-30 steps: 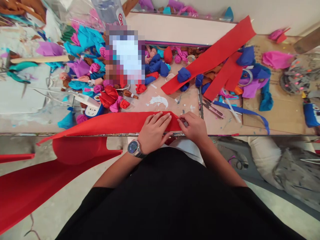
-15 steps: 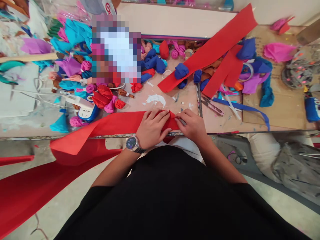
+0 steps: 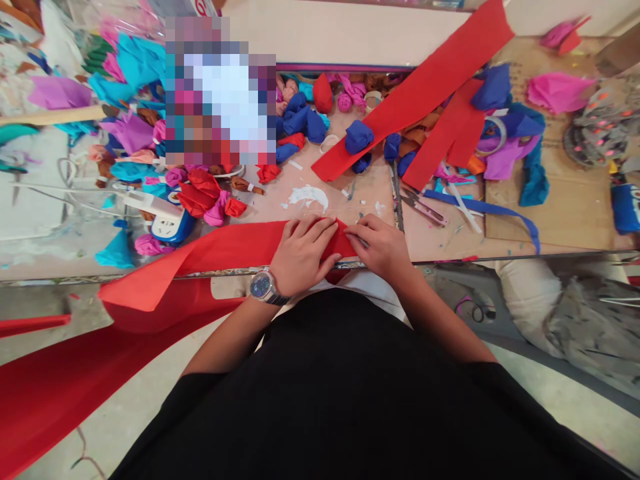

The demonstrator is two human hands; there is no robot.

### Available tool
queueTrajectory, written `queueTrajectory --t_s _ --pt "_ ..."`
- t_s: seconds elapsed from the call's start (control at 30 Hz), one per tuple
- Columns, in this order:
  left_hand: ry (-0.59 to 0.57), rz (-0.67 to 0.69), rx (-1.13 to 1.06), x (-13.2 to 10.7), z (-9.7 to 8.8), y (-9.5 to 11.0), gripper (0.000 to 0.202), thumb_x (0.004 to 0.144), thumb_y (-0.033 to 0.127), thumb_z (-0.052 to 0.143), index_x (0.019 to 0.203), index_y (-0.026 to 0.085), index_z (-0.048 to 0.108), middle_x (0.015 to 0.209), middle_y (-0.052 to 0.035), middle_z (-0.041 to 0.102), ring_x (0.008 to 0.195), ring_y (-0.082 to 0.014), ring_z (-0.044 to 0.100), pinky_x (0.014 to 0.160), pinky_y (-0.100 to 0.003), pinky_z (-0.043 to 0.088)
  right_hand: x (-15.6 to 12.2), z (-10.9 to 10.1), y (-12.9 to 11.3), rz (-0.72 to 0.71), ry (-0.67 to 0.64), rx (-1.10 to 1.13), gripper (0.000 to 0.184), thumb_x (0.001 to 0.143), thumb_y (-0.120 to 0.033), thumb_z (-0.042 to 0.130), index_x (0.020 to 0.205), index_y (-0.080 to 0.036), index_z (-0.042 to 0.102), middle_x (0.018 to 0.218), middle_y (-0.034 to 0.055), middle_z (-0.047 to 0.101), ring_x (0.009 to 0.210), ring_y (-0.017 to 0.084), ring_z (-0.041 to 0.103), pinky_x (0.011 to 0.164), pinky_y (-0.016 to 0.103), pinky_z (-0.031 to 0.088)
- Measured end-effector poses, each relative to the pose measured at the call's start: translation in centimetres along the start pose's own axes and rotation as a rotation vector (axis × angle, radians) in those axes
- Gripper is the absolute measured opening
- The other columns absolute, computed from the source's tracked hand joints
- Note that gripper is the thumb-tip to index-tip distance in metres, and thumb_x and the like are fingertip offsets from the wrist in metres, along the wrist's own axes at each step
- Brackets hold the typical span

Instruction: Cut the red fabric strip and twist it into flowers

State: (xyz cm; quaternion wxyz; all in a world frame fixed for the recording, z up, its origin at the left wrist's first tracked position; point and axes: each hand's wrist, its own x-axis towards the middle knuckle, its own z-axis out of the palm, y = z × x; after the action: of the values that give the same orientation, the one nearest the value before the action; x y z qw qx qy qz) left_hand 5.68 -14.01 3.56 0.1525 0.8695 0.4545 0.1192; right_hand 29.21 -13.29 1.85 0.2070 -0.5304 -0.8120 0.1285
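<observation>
A long red crepe paper strip (image 3: 227, 248) lies along the table's front edge, its left part hanging over the edge. My left hand (image 3: 303, 253) rests flat on the strip near its right end, fingers stretched out and thumb apart. Beside it my right hand (image 3: 383, 243) pinches the strip's right end between thumb and fingers. That end looks folded over in a small flap between the two hands; the fingertips partly hide the fold.
Behind my hands lie more red strips (image 3: 425, 87), blue paper buds (image 3: 359, 137) and a box cutter (image 3: 425, 208). A power strip (image 3: 173, 223) with a plugged-in charger and crumpled coloured paper crowd the left. Cardboard (image 3: 565, 217) lies at right; a larger red sheet (image 3: 65, 373) hangs below.
The right fingertips have shifted slightly at the folded end, and the flap lies flatter. My left hand stays on the strip. The whole view has moved a little.
</observation>
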Motion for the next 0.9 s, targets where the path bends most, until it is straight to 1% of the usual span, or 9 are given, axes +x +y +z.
queueTrajectory --t_s 0.13,0.3,0.57,0.9 --pt "0.007 0.004 0.006 -0.02 -0.02 0.0 0.065 0.109 0.053 0.046 0.163 0.017 0.051 0.168 -0.0121 0.053 0.158 -0.0344 0.045 0.127 -0.057 0.034 0.11 0.07 -0.06 -0.011 0.012 -0.004 0.032 0.11 -0.038 0.054 0.118 -0.027 0.082 0.108 0.0049 0.075 0.093 0.014 0.069 0.081 0.028 0.05" --pt "0.009 -0.005 -0.003 -0.04 0.01 0.01 0.065 0.109 0.052 0.048 0.165 0.019 0.049 0.166 -0.0136 0.054 0.158 -0.0345 0.045 0.127 -0.057 0.034 0.2 0.12 -0.13 0.014 -0.006 0.012 0.032 0.11 -0.038 0.054 0.118 -0.026 0.082 0.108 0.0057 0.075 0.094 0.014 0.068 0.081 0.028 0.049" --pt "-0.003 -0.003 -0.002 0.02 -0.08 -0.03 0.062 0.108 0.053 0.049 0.162 0.023 0.053 0.167 -0.0112 0.053 0.158 -0.0347 0.046 0.127 -0.056 0.034 0.2 0.09 -0.13 0.006 -0.014 0.015 0.031 0.11 -0.037 0.054 0.116 -0.027 0.082 0.11 0.0051 0.076 0.096 0.015 0.069 0.08 0.03 0.048" --pt "0.004 0.003 0.007 -0.06 0.05 -0.09 0.062 0.109 0.053 0.047 0.163 0.022 0.053 0.168 -0.0106 0.053 0.158 -0.0343 0.046 0.127 -0.056 0.034 0.24 0.13 0.0 0.02 -0.017 0.039 0.032 0.11 -0.038 0.054 0.118 -0.028 0.083 0.111 0.0051 0.076 0.095 0.015 0.069 0.08 0.03 0.049"
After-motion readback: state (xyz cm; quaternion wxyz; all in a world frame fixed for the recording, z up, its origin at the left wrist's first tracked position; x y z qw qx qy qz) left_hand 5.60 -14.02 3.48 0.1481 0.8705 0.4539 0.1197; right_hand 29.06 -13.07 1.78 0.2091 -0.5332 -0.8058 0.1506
